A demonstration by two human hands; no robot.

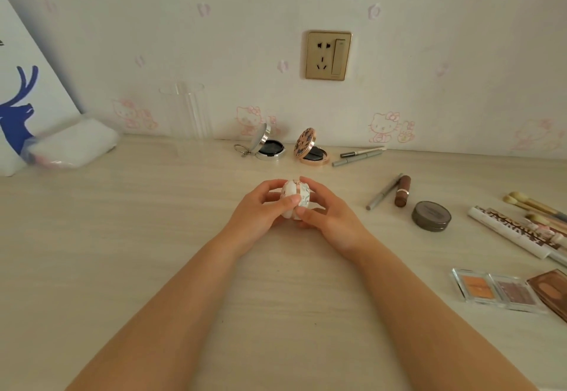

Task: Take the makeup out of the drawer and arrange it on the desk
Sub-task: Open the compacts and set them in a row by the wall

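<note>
Two hands, my left hand and right hand, pinch one round, glossy white compact above the pale wood-grain table. Two hinged round compacts stand open behind.

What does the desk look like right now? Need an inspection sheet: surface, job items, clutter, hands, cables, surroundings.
Surface: pale wood-grain desk, flat against the wall.
Job's things: white compact held mid-desk, part open; two open compacts by the wall; pencils; lipstick; dark round case; brushes; long box; palettes.
Clutter: white plastic pack at left; clear cylinder.
Hands: left hand and right hand both grip the white compact.
Cables: nothing seen.
Surroundings: cartoon-cat wallpaper, gold socket, deer picture leaning at left.
</note>
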